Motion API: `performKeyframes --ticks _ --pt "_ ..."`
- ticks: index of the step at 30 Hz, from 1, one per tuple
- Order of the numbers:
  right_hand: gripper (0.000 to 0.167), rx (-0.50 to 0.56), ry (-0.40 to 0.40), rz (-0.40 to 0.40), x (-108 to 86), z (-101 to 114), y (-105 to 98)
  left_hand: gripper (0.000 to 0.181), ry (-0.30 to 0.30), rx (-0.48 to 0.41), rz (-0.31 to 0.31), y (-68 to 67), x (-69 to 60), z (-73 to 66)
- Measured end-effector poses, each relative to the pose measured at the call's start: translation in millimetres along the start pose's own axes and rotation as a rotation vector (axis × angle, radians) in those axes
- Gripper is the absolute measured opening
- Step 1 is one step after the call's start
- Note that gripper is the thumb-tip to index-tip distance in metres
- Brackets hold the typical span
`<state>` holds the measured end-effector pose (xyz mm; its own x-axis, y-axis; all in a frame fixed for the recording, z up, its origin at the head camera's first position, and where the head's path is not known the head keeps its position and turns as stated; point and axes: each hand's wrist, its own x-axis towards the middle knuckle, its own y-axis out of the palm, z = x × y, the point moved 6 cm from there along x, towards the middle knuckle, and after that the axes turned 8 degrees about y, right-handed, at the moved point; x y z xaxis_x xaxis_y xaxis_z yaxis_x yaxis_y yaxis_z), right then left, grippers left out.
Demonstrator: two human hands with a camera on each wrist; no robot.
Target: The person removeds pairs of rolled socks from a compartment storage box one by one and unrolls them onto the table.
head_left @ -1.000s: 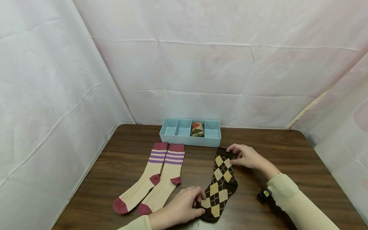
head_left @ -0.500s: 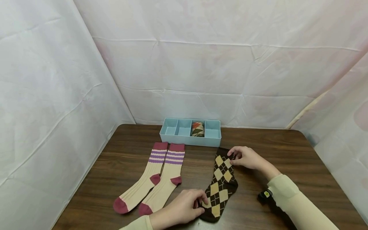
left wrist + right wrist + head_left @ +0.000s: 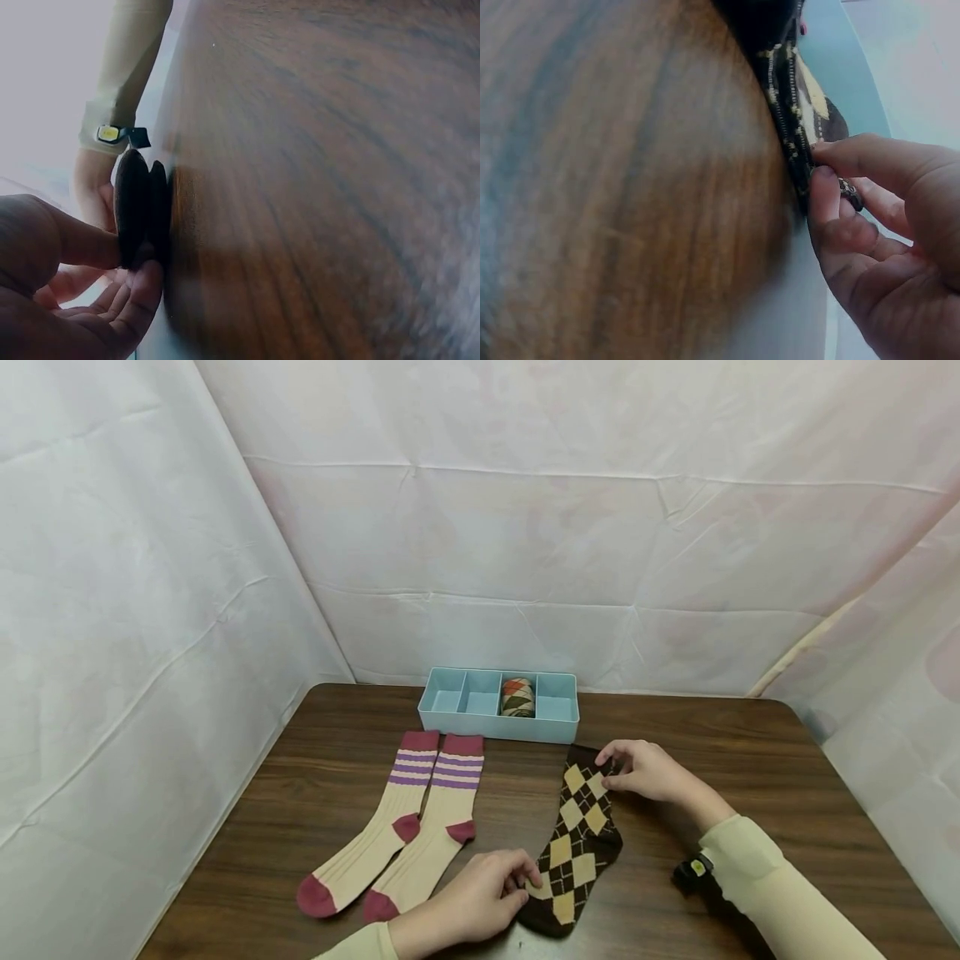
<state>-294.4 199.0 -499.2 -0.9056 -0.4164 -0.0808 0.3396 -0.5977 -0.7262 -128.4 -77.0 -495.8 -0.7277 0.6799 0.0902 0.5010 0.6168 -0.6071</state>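
Observation:
Two brown argyle socks (image 3: pixel 573 843) lie stacked on the table, cuffs pointing away; the left wrist view shows their toes as two dark layers (image 3: pixel 133 199). My left hand (image 3: pixel 483 897) pinches the upper sock's toe, with a fingertip (image 3: pixel 146 277) in the gap between the layers. At the cuff end, my right hand (image 3: pixel 648 772) pinches the upper sock's edge between thumb and finger, as the right wrist view (image 3: pixel 885 217) shows. The lower sock is mostly hidden beneath.
Two cream socks (image 3: pixel 442 802) with maroon toes and purple stripes lie left of my hands. Behind stands a light blue divided box (image 3: pixel 498 727), holding a rolled argyle sock bundle (image 3: pixel 517 697) in one compartment. White cloth (image 3: pixel 480 543) hangs around the table.
My left thumb has shifted slightly at the toe, slipping in under the upper layer. The right hand stays at the cuff, almost still.

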Motion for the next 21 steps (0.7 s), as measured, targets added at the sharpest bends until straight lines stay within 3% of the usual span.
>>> performKeyframes --ticks 5,10,14,21 --pt "0.029 -0.024 0.008 -0.001 -0.6 4 -6 0.022 -0.011 -0.047 -0.001 0.1 -1.5 0.6" --pt "0.029 0.034 -0.003 0.024 0.8 14 -8 0.024 0.003 -0.103 -0.001 -3.5 -4.4 -4.1" --pt "0.029 0.106 -0.006 0.033 3.4 25 -8 0.025 0.012 -0.147 -0.023 -14.4 -8.1 -11.3" --pt "0.030 0.104 0.011 -0.034 10.2 41 -11 0.024 -0.025 -0.258 -0.062 -38.1 -18.2 -11.6"
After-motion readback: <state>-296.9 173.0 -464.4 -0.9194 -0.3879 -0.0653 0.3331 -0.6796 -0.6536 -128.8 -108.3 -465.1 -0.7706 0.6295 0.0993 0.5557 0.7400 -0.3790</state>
